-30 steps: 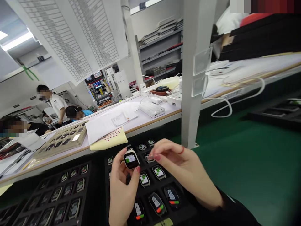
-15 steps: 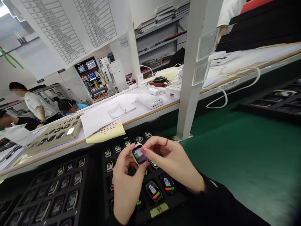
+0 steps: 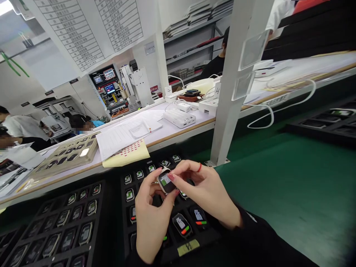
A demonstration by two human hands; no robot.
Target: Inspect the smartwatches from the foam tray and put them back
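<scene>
Both hands have closed in on the watch since a second ago, when the right one hovered apart over the tray; now they meet at it, and the view has tilted slightly down.

Nearest, the left hand [image 3: 151,218] clamps the small watch [image 3: 166,182] between thumb and fingers, its lit screen face up, held just above the black tray [image 3: 191,243]. The right hand [image 3: 205,193], coming from 3 o'clock, pinches the watch's upper edge with its fingertips; its index finger carries a red ring. Under the hands the tray holds about nine visible watches with lit screens, two showing red and green bars; more are hidden by the hands. At 9 o'clock lies a second tray [image 3: 55,226] with roughly a dozen dark-screened watches.

My judgement: held over the tray by fingertips alone, the watch could slip and knock the screens below, and long nails may scratch the glass.

Farther, at 11 o'clock, one yellow sheet [image 3: 125,157] and white papers rest on the bench beside one beige tray [image 3: 66,155]. A white post [image 3: 230,92] stands at 1 o'clock. Three people work beyond at 10 o'clock.
</scene>
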